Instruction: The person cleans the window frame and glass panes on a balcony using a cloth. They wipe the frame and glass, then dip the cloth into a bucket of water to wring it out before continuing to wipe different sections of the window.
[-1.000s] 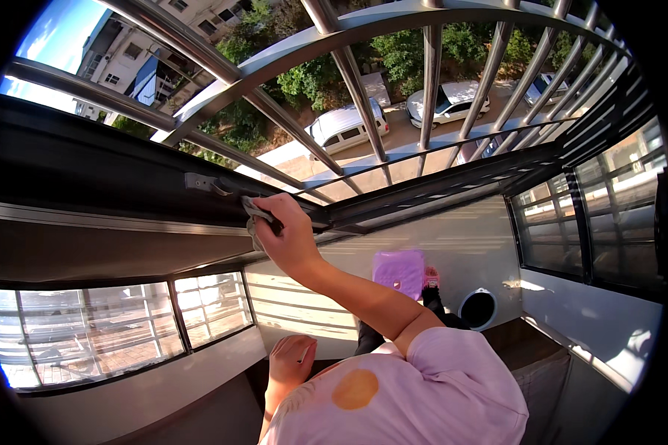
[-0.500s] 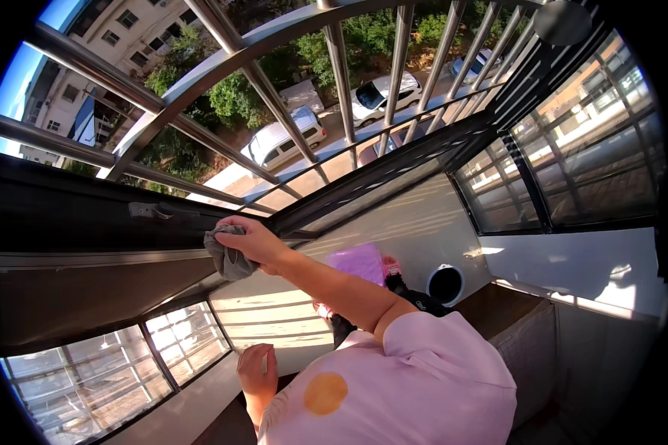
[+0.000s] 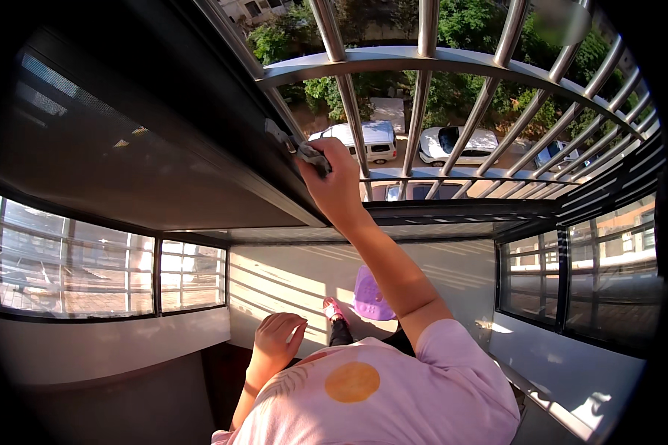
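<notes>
The right hand (image 3: 339, 182) has travelled along the dark window frame (image 3: 223, 141) since a moment ago: then it pressed the grey cloth (image 3: 312, 156) lower on the frame's edge, now the arm is stretched further out and the cloth sits up near the curved metal bars (image 3: 416, 104), so the wiping seems to have moved on to a fresh stretch of frame. The fingers are curled tight about the cloth, bunching it against the frame's edge. The crumpled cloth has its long axis along that edge, one end poking up and to the left past the knuckles toward a small pale fitting on the frame. The left hand (image 3: 277, 340) hangs low by the pink shirt (image 3: 393, 393), fingers loosely curled and holding nothing. Below the bars, parked cars (image 3: 453, 142) stand in the street.
</notes>
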Available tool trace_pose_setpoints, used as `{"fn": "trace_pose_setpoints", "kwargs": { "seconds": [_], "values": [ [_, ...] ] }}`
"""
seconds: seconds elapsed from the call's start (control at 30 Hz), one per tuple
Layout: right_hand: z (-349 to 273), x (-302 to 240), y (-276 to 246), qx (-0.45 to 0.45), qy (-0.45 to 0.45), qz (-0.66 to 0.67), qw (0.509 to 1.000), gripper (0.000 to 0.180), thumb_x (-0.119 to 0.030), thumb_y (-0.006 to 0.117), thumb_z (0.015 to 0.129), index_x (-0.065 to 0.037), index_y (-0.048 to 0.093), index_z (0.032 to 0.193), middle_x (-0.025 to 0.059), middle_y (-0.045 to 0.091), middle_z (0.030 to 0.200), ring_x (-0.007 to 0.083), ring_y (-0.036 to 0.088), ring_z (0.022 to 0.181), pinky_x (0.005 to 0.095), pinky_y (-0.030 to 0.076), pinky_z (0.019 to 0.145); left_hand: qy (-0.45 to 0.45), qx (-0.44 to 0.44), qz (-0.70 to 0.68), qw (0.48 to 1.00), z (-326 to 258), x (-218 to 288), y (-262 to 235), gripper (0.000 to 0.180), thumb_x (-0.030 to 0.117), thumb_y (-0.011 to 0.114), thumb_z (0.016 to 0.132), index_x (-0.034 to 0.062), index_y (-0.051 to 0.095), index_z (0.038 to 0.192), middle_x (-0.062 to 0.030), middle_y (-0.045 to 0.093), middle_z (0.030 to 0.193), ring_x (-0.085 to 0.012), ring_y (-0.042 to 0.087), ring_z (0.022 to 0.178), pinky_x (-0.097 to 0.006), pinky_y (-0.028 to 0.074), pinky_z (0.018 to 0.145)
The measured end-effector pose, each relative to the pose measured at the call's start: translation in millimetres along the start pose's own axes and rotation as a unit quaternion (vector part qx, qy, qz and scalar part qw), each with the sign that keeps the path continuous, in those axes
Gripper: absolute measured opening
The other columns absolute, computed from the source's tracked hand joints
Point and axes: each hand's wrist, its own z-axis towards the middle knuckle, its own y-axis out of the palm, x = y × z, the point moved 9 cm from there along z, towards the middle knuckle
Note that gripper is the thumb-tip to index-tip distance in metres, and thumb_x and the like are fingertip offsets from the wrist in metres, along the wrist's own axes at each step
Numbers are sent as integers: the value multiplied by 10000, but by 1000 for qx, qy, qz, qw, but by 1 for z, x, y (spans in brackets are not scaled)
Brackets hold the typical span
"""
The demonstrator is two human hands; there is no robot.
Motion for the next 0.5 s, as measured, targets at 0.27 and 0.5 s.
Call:
{"fn": "trace_pose_setpoints", "kwargs": {
  "seconds": [0.27,0.5],
  "values": [
    [-41,50,-4,-2,149,-21,989,169,-29,695,767,-7,568,876,126,598,823,252,588,740,314,458,662,-2,-3,-6,1000,-1,2,0,114,10,682,745,32,638,847,-104,659,844,-303,633,798,-383,507,721],
    [21,-19,4,-56,-42,60,996,195,73,607,787,-14,611,961,79,623,924,154,590,788,258,458,706,4,1,6,1000,-6,-4,-1,85,39,676,758,45,641,835,-84,657,831,-283,632,783,-376,506,712]
  ]
}}
